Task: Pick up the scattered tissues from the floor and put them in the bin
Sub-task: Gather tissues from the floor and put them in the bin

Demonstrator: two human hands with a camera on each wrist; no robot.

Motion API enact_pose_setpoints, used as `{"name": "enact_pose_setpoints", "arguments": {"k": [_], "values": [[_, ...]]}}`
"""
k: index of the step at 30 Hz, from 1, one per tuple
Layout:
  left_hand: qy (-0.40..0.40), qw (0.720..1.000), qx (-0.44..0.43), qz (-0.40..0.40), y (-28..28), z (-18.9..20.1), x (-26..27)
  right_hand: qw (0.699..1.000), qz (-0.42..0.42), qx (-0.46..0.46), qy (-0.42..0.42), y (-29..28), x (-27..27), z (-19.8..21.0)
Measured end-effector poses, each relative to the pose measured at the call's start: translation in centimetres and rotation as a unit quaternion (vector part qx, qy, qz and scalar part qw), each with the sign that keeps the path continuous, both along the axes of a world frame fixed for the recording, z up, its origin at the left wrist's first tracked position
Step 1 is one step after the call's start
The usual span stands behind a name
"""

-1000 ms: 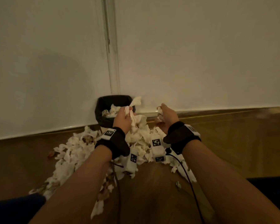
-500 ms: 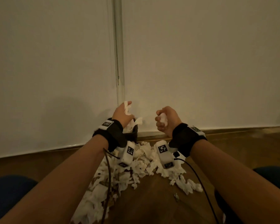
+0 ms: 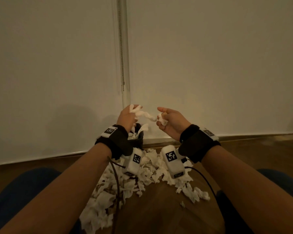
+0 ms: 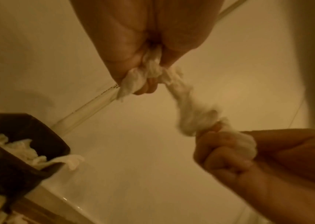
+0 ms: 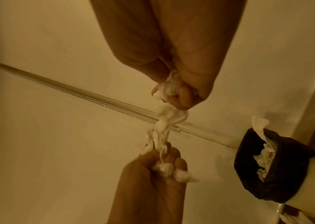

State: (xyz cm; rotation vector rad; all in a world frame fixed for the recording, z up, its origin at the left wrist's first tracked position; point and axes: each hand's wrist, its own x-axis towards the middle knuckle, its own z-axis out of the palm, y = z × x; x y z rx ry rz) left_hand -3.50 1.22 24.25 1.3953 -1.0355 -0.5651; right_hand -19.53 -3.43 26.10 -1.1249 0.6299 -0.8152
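A twisted white tissue [image 3: 145, 115] stretches between my two raised hands in front of the wall. My left hand [image 3: 128, 116] grips one end of the tissue [image 4: 183, 97]; my right hand [image 3: 167, 119] grips the other end of the tissue [image 5: 162, 125]. The small black bin [image 3: 139, 138] stands against the wall below my left wrist, mostly hidden by it. The bin [image 4: 18, 151] holds crumpled tissues, one hanging over its rim; the bin [image 5: 279, 165] shows the same. A heap of scattered tissues [image 3: 142, 174] covers the wooden floor under my forearms.
A white wall [image 3: 210, 65] with a vertical clear tube and bead chain [image 3: 123, 56] rises right behind the bin. Bare wooden floor [image 3: 159, 208] lies nearest me. Cables [image 3: 206, 181] hang from both wrist units. My blue-clad knees [image 3: 24, 188] sit at both sides.
Both hands rose from the heap to above the bin. The tissue is now drawn out taut between them, where before each hand held its own clump apart.
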Motion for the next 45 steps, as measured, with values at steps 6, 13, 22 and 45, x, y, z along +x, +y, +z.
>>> {"name": "enact_pose_setpoints", "arguments": {"k": [6, 13, 22, 45], "values": [[-0.114, 0.993, -0.023, 0.035, 0.2, 0.5, 0.2, 0.999, -0.038, 0.000, 0.023, 0.2, -0.3, -0.9], [0.028, 0.998, -0.034, -0.036, 1.1, 0.9, 0.0, 0.998, -0.049, -0.012, -0.024, 0.6, -0.6, -0.7], [-0.107, 0.994, 0.021, -0.020, 2.4, 0.9, -0.1, 0.995, -0.064, -0.044, 0.057, 0.8, -1.5, -0.4], [0.149, 0.978, 0.014, 0.147, 0.9, -1.3, 2.6, 0.986, -0.141, 0.008, 0.092, -1.4, 1.2, -3.0]]}}
